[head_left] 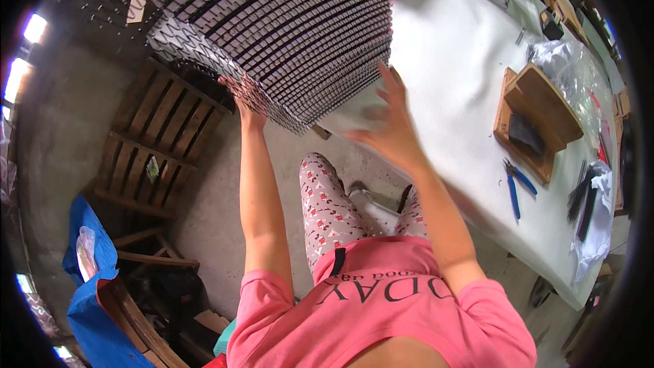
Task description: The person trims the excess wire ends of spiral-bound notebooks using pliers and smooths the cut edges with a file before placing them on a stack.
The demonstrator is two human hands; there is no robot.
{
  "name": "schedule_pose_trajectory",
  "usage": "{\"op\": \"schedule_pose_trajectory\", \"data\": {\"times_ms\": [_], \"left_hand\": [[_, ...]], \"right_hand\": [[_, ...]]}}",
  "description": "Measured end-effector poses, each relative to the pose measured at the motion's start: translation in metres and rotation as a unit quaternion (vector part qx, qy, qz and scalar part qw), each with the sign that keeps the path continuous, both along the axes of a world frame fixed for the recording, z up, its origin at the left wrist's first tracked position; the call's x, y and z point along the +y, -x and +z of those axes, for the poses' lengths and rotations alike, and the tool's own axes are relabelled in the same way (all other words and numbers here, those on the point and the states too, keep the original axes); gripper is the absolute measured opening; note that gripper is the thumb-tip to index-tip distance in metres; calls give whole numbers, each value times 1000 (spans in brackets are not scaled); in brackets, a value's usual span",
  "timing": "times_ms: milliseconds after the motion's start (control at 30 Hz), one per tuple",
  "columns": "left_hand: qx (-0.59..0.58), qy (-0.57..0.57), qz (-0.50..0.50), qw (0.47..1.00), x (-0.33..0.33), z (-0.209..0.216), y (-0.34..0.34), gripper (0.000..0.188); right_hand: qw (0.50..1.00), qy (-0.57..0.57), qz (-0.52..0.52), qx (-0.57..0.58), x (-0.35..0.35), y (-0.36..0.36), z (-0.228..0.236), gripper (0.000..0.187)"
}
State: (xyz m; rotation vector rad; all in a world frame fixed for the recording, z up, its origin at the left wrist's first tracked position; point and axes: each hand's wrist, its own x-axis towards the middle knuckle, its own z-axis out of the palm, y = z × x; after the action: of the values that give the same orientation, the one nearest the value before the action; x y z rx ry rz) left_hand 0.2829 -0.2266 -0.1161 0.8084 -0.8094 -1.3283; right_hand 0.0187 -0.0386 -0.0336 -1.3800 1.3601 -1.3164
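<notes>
A large dark wire mesh [293,34] slopes down toward me at the top, its lower corner hanging past the table edge. My left hand [246,99] grips its lower left border, the fingers partly covered by the wires. My right hand [392,119] is beside the right border, slightly smeared by motion. Its fingers are spread, and one fingertip is at the mesh edge; I cannot tell whether it touches. A pale tag-like piece [137,5] shows at the mesh's far left.
The white-covered table [443,88] extends to the right. On it are blue-handled pliers [515,187], a wooden block-like holder [538,123], clear plastic [569,71] and a bundle of dark wires [581,194]. A wooden slatted rack [153,140] and blue sheeting [92,300] are at left.
</notes>
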Motion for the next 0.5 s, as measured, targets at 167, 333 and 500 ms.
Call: {"op": "schedule_pose_trajectory", "data": {"times_ms": [167, 333, 500], "left_hand": [[-27, 56, 19, 998, 102, 7, 7, 69], [-178, 57, 24, 982, 161, 6, 37, 51], [-150, 69, 41, 986, 175, 13, 62, 48]], "right_hand": [[869, 13, -186, 458, 119, 114, 22, 64], [727, -255, -251, 586, 181, 159, -8, 76], [774, -229, -199, 556, 209, 200, -16, 74]]}}
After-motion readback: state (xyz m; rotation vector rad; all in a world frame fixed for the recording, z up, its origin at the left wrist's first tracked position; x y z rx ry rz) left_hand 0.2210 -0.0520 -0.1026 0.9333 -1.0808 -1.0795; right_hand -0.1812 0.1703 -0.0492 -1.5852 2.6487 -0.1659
